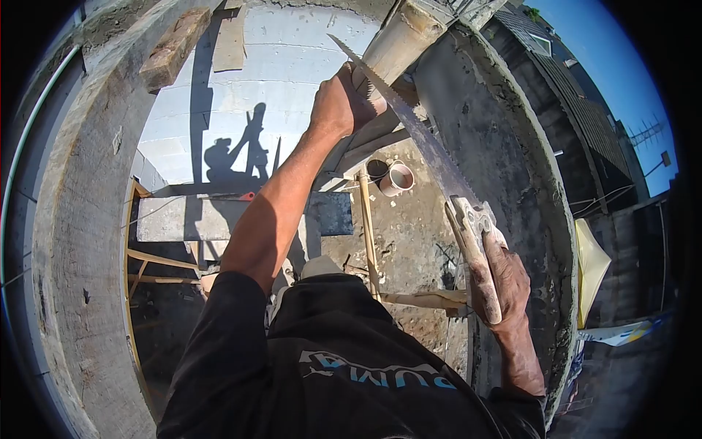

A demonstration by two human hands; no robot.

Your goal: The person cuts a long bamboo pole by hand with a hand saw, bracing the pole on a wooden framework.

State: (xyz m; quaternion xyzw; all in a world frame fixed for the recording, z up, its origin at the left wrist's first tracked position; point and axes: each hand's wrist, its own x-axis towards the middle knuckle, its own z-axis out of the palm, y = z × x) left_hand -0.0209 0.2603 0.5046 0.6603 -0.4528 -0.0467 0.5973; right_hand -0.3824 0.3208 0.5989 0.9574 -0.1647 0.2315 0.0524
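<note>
My right hand [508,285] is wrapped around the worn, pale handle of a hand saw [428,143]. Its long toothed blade slants up and to the left, crossing in front of a thick bamboo pole [407,35]. On the far side of the blade, my left hand [340,106] is closed around the lower part of the pole, with its knuckles near the saw's teeth. The blade partly covers the pole and hides some of the left fingers.
Concrete-edged walls rise on both sides, with a wood block [174,50] at upper left. Below are a grey ledge [164,219], a white bucket [397,178], a dark bucket [377,170] and an upright timber pole [368,227]. A pale wall stands ahead.
</note>
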